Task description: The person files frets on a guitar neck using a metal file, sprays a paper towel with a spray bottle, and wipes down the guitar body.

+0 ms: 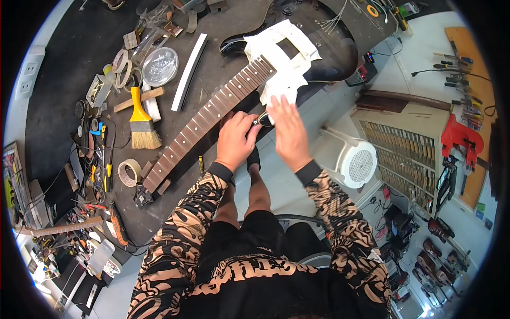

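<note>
A dark electric guitar (332, 50) lies on the bench, its fretted neck (204, 121) pointing to the lower left. White masking paper (289, 80) covers part of its body around the end of the fretboard. My left hand (235, 141) is beside the neck, thumb and fingers closed near a small shiny metal piece (255, 122) at the tip of the black body horn (264, 120). What lies inside those fingers is hidden. My right hand (288, 133) rests with fingers stretched out over the paper's lower edge, next to the horn.
Left of the neck are a yellow brush (142, 119), a tape roll (129, 173), a round clear container (160, 66) and a long white strip (189, 73). A white stool (357, 164) stands at right, before a cabinet of files (401, 151). Loose strings (340, 22) lie on the body.
</note>
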